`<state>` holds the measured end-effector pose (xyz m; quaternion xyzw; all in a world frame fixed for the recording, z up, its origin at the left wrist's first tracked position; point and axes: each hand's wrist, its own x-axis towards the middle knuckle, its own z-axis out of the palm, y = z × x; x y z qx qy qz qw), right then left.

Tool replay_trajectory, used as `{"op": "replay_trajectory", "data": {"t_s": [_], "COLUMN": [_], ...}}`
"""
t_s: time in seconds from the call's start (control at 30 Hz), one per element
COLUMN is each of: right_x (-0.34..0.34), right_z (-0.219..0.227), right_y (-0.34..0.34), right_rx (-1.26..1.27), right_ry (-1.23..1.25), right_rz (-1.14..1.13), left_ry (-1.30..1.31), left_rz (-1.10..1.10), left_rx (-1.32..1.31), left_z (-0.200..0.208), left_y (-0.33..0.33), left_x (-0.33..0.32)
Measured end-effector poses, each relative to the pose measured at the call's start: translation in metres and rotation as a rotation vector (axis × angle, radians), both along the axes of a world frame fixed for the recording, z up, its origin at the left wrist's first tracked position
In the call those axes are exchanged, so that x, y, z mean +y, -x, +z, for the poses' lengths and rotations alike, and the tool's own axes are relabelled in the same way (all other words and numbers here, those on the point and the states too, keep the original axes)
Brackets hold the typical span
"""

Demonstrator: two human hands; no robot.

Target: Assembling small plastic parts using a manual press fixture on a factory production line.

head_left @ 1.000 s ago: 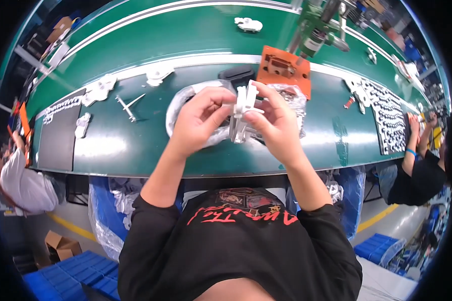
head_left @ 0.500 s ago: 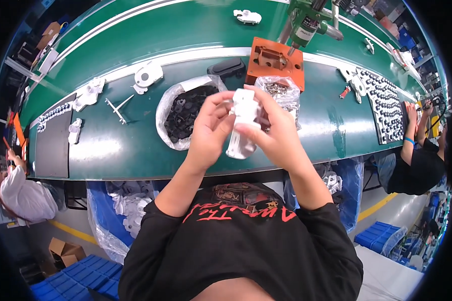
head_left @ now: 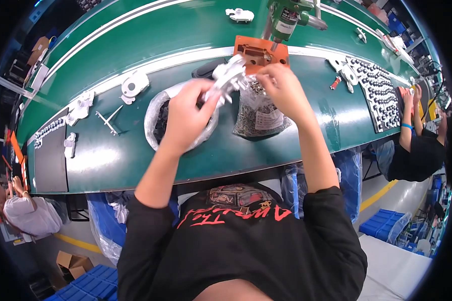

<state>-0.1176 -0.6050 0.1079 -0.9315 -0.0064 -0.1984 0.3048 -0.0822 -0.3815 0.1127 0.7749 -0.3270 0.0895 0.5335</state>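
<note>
My left hand (head_left: 187, 113) grips a white moulded plastic part (head_left: 229, 75), tilted up and blurred by motion. It hangs above the edge of a clear bag of black parts (head_left: 161, 118). My right hand (head_left: 285, 95) has its fingers curled together over the mouth of a clear plastic bag of small metal screws (head_left: 260, 120); anything between those fingertips is too small to make out. Just behind that hand sits an orange fixture block (head_left: 243, 47), under a green press (head_left: 287, 22).
White parts (head_left: 134, 88) lie along the bench's left side, beside a dark mat (head_left: 51, 160). A board of black-and-white pieces (head_left: 376, 95) lies to the right, near a red-handled tool (head_left: 335, 83). A black case (head_left: 206, 69) stands behind the bags. Co-workers sit at both sides.
Both hands held the white part together; now only my left hand has it, raised and shifted left. My right hand has let go and moved to the screw bag. The view has shifted slightly.
</note>
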Motion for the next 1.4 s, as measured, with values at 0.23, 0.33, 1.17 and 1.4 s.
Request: {"op": "replay_trajectory", "data": {"t_s": [0.23, 0.33, 1.17, 1.4], "right_x": [0.001, 0.001, 0.003, -0.023], "right_z": [-0.034, -0.039, -0.034, -0.025], "right_y": [-0.01, -0.006, -0.006, 0.007], "right_rx": [0.081, 0.001, -0.097, -0.169], "right_ry": [0.081, 0.034, -0.41, -1.174], "right_rz": [0.084, 0.086, -0.059, 0.007], "left_ry": [-0.297, -0.379, -0.844, -0.912], "left_rz": [-0.246, -0.311, -0.273, -0.146], "left_rx": [-0.86, -0.915, -0.18, -0.138], "left_z": [-0.037, -0.038, -0.036, -0.049], "left_y": [-0.124, -0.136, -0.066, -0.055], "left_x": [-0.096, -0.116, 0.016, 0.011]}}
